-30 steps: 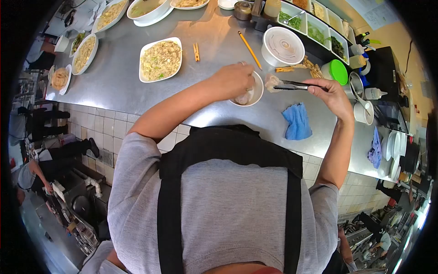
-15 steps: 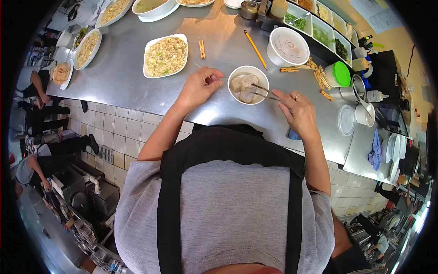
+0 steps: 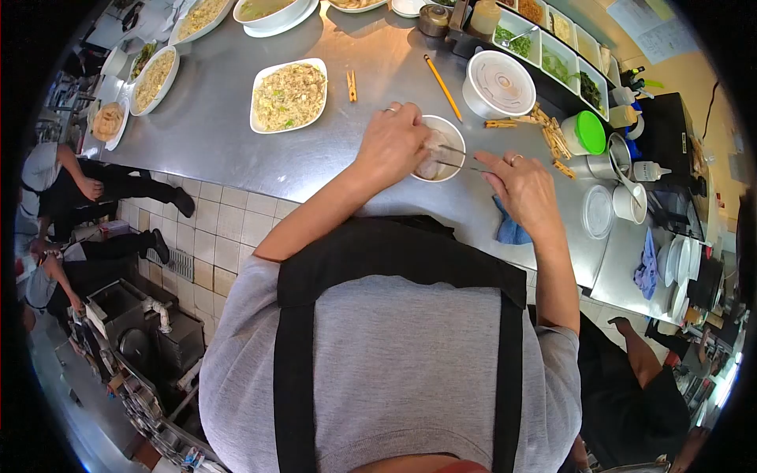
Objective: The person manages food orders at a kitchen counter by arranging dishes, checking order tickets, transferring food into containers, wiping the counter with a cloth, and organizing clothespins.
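Observation:
A white bowl (image 3: 463,135) with pale dumplings (image 3: 428,168) stands on the steel counter in front of me. My right hand (image 3: 522,189), to the right of the bowl, is closed around metal tongs (image 3: 459,150) whose two tips reach in among the dumplings. Over the bowl's left rim is my left hand (image 3: 394,144), fingers bent and drawn together. Its fingertips are hidden behind the hand, so I cannot see whether they hold anything. A blue cloth (image 3: 512,225) lies just below my right hand.
Fried rice in a square dish (image 3: 256,98), a clothespin (image 3: 352,86) and a pencil (image 3: 443,87) lie beyond my hands. A lidded tub (image 3: 498,83), more clothespins (image 3: 552,134) and a green-lidded container (image 3: 587,130) are at right. Co-workers stand on both sides.
My left hand has moved right, from beside the bowl to over its left rim. The tongs stay in the bowl. A person at lower right has come further into view.

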A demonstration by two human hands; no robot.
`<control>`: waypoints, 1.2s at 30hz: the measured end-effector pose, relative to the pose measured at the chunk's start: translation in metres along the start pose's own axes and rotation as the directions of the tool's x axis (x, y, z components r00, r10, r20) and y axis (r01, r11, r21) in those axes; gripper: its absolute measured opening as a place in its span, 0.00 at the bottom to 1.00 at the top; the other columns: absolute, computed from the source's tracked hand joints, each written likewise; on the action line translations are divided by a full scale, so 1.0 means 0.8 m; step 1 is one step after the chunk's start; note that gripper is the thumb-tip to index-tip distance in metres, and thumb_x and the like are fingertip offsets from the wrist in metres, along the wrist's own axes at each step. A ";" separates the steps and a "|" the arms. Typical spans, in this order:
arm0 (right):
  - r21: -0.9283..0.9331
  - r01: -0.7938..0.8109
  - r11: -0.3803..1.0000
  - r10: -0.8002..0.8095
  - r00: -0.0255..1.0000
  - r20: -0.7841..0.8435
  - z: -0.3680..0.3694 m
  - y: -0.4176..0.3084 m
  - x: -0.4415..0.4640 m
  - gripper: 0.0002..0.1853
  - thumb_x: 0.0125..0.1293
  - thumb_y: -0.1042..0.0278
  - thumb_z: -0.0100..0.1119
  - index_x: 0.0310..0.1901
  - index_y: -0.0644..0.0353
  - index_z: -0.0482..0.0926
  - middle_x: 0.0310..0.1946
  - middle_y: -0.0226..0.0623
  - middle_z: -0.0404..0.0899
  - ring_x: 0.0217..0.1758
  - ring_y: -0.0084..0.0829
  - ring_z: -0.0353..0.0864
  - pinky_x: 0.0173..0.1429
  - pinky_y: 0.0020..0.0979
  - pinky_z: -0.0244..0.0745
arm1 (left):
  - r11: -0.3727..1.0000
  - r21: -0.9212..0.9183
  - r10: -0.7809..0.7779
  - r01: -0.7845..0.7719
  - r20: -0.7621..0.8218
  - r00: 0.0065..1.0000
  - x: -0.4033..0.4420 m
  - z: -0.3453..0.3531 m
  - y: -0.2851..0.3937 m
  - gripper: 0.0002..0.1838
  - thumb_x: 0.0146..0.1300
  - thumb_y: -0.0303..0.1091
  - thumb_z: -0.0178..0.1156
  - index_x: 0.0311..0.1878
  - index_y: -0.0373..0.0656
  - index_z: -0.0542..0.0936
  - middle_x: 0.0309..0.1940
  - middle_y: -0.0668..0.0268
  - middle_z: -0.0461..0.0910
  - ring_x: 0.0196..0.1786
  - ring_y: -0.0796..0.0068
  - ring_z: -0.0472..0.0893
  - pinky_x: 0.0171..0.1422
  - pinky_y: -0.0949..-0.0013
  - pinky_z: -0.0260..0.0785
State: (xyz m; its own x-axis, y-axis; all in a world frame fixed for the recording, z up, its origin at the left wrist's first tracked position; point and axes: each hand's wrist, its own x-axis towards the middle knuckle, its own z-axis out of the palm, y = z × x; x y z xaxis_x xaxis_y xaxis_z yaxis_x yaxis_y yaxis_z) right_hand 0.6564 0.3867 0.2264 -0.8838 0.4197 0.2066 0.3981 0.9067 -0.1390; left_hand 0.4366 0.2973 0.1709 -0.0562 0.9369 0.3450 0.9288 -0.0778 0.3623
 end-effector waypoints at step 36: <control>0.076 0.047 0.996 -0.068 0.949 0.307 -0.023 -0.023 0.070 0.12 0.55 0.66 0.61 0.42 0.52 0.83 0.28 0.42 0.80 0.34 0.44 0.79 0.38 0.41 0.73 | 0.247 -0.803 -0.424 0.542 0.414 0.805 -0.030 0.000 -0.042 0.14 0.58 0.24 0.55 0.49 0.34 0.77 0.25 0.67 0.75 0.25 0.81 0.78 0.29 0.76 0.74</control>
State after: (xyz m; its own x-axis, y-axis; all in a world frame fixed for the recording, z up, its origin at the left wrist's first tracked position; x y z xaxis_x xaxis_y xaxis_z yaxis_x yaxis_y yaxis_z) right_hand 0.6043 0.3943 0.2584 -0.9415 0.3245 -0.0912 0.3366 0.9195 -0.2029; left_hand 0.4066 0.2774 0.1503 -0.2877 0.9287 -0.2341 -0.0955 0.2154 0.9719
